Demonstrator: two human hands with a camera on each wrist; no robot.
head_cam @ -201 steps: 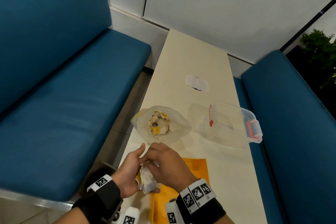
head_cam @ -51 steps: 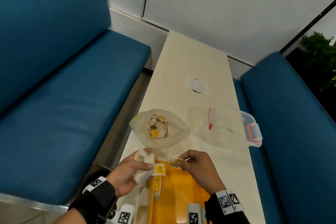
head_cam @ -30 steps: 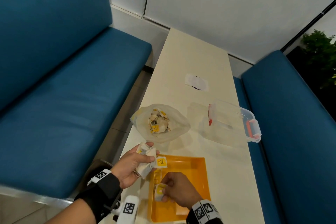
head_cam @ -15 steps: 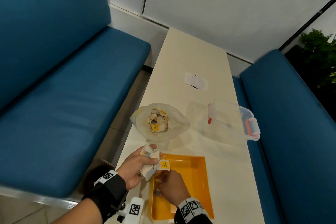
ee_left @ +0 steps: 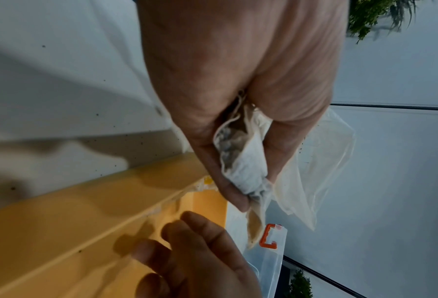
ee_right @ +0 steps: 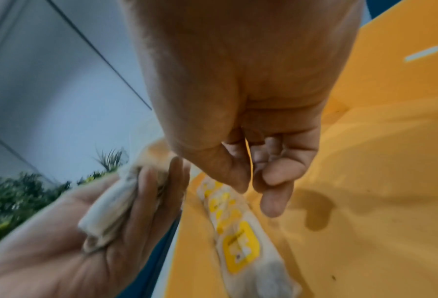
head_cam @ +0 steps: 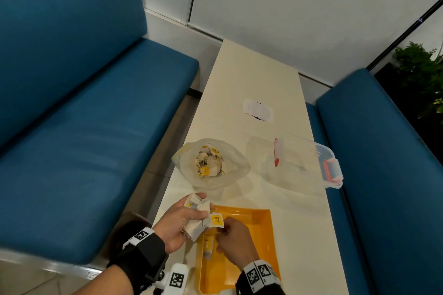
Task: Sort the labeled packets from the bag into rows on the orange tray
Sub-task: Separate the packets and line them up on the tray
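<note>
Your hands are bare, the left hand (head_cam: pixel 178 220) and the right hand (head_cam: pixel 236 242). Each wrist wears a black strap (head_cam: pixel 143 255) carrying white tags printed with black square-pattern markers (head_cam: pixel 260 274). A white marker block (head_cam: pixel 177 279) projects beside your left strap.

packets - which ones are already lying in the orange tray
The packets in a row along the orange tray's left wall. The bunch is held in the left hand; the rest sit in the bag.

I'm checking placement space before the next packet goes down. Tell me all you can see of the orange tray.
The orange tray is a shallow rectangular plastic tray with raised walls, lying flat on the table's near end. A row of white packets with yellow labels lies along its left wall. The right hand hovers over that side; the rest shows bare floor.
</note>
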